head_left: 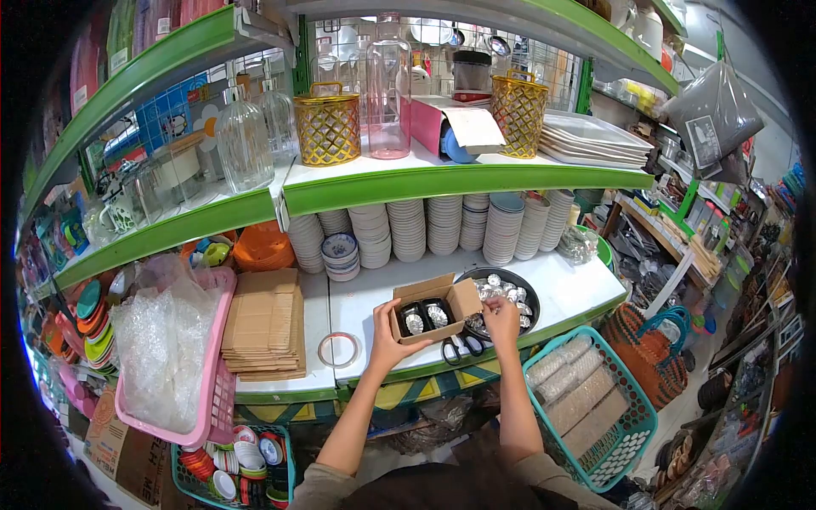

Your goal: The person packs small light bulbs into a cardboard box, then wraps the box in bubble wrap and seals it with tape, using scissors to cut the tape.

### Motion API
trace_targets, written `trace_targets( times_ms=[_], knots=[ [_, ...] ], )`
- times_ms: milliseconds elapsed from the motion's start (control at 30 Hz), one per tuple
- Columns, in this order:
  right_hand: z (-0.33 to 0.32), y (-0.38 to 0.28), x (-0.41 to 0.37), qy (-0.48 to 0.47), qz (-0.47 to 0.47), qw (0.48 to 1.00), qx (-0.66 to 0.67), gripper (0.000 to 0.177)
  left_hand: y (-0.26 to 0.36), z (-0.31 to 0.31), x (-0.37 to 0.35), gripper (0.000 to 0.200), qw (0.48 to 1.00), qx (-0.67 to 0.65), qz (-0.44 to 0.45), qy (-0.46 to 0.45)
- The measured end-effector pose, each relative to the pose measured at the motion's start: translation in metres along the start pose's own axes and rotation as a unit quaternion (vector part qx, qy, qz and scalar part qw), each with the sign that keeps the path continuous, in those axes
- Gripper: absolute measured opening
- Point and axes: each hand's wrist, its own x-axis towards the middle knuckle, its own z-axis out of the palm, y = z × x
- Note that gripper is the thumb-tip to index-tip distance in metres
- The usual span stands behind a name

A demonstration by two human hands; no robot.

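Observation:
My left hand point(391, 340) grips the left side of a small open cardboard box point(415, 295), its thumb along the front wall. Inside the box sit black holders, with silvery ornate pieces point(437, 316) showing on top. At the box's right side, my right hand point(501, 323) has its fingers pinched together beside the raised flap; what they hold, if anything, is hidden. Just behind that hand, a round black pan point(534, 297) contains several shiny silvery pieces point(514, 295). Black-handled scissors point(459, 349) lie between the box and the counter's front edge.
Flattened cardboard boxes point(263, 323) are stacked left, near a tape roll point(339, 349) and a pink basket point(223, 374) of bubble wrap. A teal basket point(548, 425) with wrapped packs stands at right. Stacked bowls point(406, 229) line the back, under a green-edged shelf point(459, 185).

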Motion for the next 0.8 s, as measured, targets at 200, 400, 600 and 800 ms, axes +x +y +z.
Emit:
trace_targets(
  times_ms=[200,400,600,800],
  knots=[
    [0.012,0.014,-0.005,-0.043,-0.029,0.995,-0.085,0.018,0.002,0.0,0.0,0.099,1.0,0.003,-0.001,0.0],
    [0.013,0.015,-0.003,-0.051,-0.024,0.994,-0.092,0.017,0.002,-0.001,-0.001,0.099,1.0,-0.003,-0.012,-0.003],
    [0.002,0.008,0.007,-0.024,0.004,0.999,-0.034,0.01,0.001,0.0,-0.002,0.1,1.0,0.003,-0.017,-0.002],
    [-0.006,-0.008,0.018,0.087,-0.042,0.994,0.058,0.008,0.001,0.001,-0.002,0.1,1.0,0.005,-0.017,0.003]
  ],
)
